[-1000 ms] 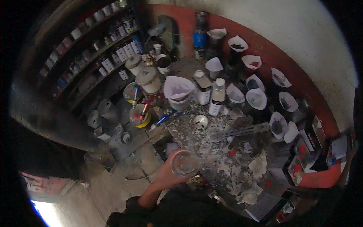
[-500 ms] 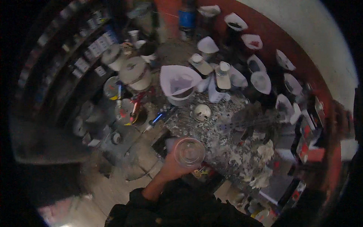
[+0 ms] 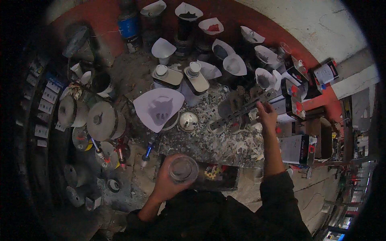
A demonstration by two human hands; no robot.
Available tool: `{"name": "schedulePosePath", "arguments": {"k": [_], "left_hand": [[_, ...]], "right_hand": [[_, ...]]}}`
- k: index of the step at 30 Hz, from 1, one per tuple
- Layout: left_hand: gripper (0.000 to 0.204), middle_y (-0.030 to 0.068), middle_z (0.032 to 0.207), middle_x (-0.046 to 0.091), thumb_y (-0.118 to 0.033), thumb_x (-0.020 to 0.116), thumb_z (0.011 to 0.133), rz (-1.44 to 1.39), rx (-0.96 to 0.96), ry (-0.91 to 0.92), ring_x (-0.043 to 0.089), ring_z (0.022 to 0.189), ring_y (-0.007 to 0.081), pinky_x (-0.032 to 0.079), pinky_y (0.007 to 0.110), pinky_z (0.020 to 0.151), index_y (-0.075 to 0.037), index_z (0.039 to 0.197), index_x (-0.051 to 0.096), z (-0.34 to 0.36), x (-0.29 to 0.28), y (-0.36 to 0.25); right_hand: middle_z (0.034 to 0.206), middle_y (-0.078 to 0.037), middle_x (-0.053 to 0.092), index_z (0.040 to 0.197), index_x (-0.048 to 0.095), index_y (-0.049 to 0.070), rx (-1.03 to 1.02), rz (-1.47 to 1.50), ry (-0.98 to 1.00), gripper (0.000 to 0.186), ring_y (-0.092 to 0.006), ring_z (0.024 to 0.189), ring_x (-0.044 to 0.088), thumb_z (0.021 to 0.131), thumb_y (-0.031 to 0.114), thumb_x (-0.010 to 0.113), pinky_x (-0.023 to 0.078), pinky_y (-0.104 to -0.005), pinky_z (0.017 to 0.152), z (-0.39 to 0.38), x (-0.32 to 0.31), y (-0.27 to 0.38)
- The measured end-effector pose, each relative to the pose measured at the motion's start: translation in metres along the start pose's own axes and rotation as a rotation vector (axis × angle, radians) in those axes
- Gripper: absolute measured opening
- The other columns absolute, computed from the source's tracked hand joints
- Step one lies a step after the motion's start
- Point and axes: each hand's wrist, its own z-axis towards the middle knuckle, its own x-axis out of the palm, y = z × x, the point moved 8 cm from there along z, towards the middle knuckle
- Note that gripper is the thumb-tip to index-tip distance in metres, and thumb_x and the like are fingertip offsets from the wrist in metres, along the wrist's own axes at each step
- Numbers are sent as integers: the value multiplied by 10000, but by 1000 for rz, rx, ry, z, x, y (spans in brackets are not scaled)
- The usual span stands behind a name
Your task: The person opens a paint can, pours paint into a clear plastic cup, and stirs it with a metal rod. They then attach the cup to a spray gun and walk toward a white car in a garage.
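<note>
My left hand [image 3: 168, 180] is wrapped round a clear cup [image 3: 183, 169] at the lower middle. My right hand [image 3: 267, 116] is closed on the upper end of a long perforated metal strip [image 3: 237, 115], which slants across the paint-spattered bench [image 3: 221, 146]. Left of the strip are a small round open tin [image 3: 188, 120] and a container topped by a large white paper cone [image 3: 159, 106]. Behind these stand two rectangular cans with white caps [image 3: 167, 77] [image 3: 197, 82].
Paper cones on containers [image 3: 234, 64] line the red-based wall. Rectangular cans [image 3: 297, 148] crowd the right. Spray guns [image 3: 146, 154], lidded buckets [image 3: 100, 120] and shelves of small cans [image 3: 47, 104] are on the left. Concrete floor [image 3: 309, 193] shows at lower right.
The view has turned. My right hand has come in from the right edge onto the metal strip. My left hand still holds the cup, now lower left of the strip.
</note>
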Motion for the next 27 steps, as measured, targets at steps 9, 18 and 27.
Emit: {"name": "schedulePosePath", "arguments": {"k": [9, 18, 27], "left_hand": [[808, 118, 1302, 519, -70, 870, 668, 23, 23, -48, 540, 1217, 249, 454, 394, 1020, -40, 1351, 439, 5, 3, 2], [836, 124, 1323, 504, -84, 869, 670, -24, -83, -26, 535, 1216, 265, 457, 418, 1028, -39, 1370, 414, 35, 32, 25], [827, 107, 1314, 547, -67, 861, 667, 14, 16, -64, 525, 1234, 219, 435, 367, 1034, -39, 1376, 437, 66, 55, 48]], "right_hand": [[669, -8, 631, 810, 666, -4, -458, -146, 74, 228, -59, 628, 551, 853, 197, 765, 435, -239, 592, -37, 45, 27], [649, -93, 687, 794, 666, -27, -391, -285, 233, 253, -114, 586, 653, 908, 195, 709, 474, -256, 539, -71, 32, 46], [755, -127, 698, 880, 622, -66, -145, 132, 78, 277, -158, 640, 686, 944, 200, 664, 537, -263, 565, -71, -6, 21]]}}
